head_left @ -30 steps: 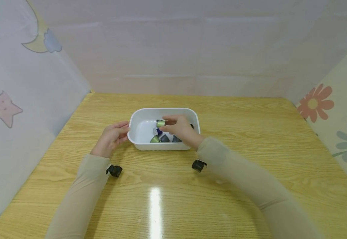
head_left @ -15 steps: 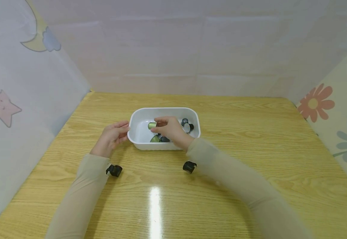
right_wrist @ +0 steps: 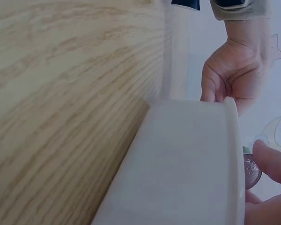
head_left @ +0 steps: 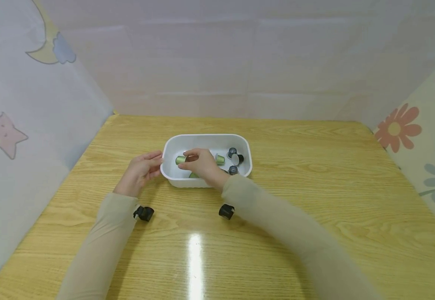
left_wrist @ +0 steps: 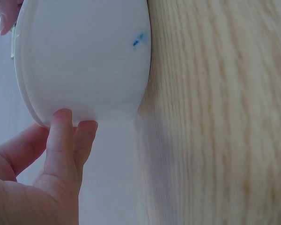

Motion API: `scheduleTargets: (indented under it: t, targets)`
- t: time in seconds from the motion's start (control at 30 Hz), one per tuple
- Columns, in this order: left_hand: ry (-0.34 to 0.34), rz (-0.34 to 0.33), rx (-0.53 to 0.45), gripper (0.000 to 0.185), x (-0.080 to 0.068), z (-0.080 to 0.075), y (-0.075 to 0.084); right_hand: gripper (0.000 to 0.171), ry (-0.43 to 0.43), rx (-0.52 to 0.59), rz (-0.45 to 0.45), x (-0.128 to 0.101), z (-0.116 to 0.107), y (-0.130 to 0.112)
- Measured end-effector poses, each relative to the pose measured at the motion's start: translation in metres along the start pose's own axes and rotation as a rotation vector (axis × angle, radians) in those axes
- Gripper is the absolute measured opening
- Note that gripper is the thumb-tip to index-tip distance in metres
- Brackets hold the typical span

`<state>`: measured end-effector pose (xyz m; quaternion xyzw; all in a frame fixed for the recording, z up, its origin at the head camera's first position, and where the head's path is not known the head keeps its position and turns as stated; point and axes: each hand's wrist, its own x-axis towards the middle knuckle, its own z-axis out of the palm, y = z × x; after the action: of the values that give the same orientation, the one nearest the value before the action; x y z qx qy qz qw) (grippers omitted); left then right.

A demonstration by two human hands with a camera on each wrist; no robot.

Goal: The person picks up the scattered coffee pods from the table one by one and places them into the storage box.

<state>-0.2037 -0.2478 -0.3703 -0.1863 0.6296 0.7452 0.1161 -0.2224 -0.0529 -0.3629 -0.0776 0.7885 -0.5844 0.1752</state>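
A white plastic tub [head_left: 206, 183] on the wooden table holds several small coffee capsules. The right hand [head_left: 201, 165] reaches inside and pinches a light green coffee capsule [head_left: 180, 160] between thumb and fingertips near the tub's left end. In the right wrist view the round foil lid of the held capsule [right_wrist: 252, 171] faces the camera. At the tub's left end, the left hand [head_left: 138, 171] touches the outer wall with fairly straight fingers, its fingertips [left_wrist: 62, 115] resting just below the rim. Another green capsule [head_left: 193, 175] shows partly beneath the right hand.
Another green capsule [head_left: 220, 159] lies mid-tub. Dark capsules [head_left: 232, 152] and a capsule showing its pale lid [head_left: 235, 159] are at the right end. The wooden table [head_left: 315, 187] surrounds the tub; a pale wall sheet [head_left: 217, 75] stands behind.
The right hand has moved left inside the tub, carrying the green capsule toward the left end. More capsules on the right are uncovered. The left hand stays at the tub's end.
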Motion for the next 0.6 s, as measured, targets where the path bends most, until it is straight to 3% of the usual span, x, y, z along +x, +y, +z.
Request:
scheduleTargets:
  t: [0.37,0.6]
  targets:
    - [-0.014,0.006,-0.011,0.055,-0.001,0.002,0.0,0.047,-0.016,-0.117,-0.104,0.001,0.011,0.002]
    - [-0.021,0.015,-0.016,0.055,-0.002,0.001,0.0,0.051,0.004,-0.076,-0.159,-0.002,0.008,0.005]
